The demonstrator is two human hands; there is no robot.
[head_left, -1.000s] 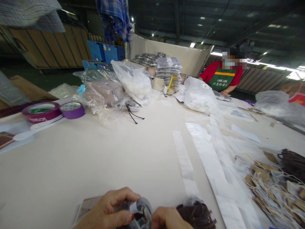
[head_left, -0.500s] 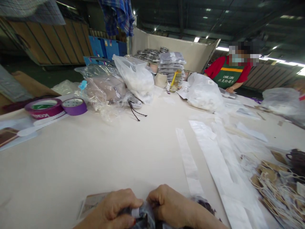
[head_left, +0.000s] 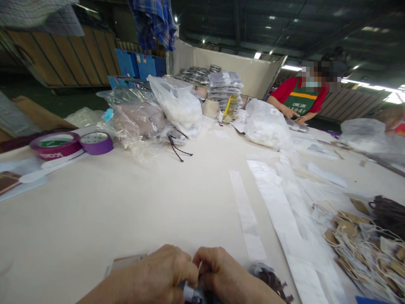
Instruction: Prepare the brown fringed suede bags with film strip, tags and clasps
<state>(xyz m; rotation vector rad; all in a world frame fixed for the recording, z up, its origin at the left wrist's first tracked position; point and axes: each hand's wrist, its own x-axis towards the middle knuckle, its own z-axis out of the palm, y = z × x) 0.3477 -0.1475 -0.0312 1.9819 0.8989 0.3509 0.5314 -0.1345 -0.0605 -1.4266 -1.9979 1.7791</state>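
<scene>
Two bare hands came together at the near edge of the pale table (head_left: 142,202), knuckles up, fingertips almost meeting. The left hand (head_left: 167,272) was closed on a grey plastic packet (head_left: 193,292) with a white patch, which lay low between the hands and was partly hidden by them. The right hand (head_left: 221,272) had its fingers curled in against the packet's upper side; whether they pinched it could not be told, since the tips were covered.

Just left of the left hand, a flat card-like piece (head_left: 128,261) showed from behind the wrist. Beyond the right wrist lay a dark brown bundle (head_left: 274,280), partly covered by the forearm. Farther right ran a narrow white strip (head_left: 248,215) and a wider white strip (head_left: 281,219), then a heap of brown tags with pale strings (head_left: 367,249), with dark cords (head_left: 390,217) beside it.

On the far left, a magenta tape roll (head_left: 55,155) sat touching a purple tape roll (head_left: 99,147). Behind these stood a clear plastic bag (head_left: 136,120) and, next to it, a white plastic bag (head_left: 179,107). Across the table, a co-worker (head_left: 299,101) in a green apron had both hands at a flat packet (head_left: 297,126).
</scene>
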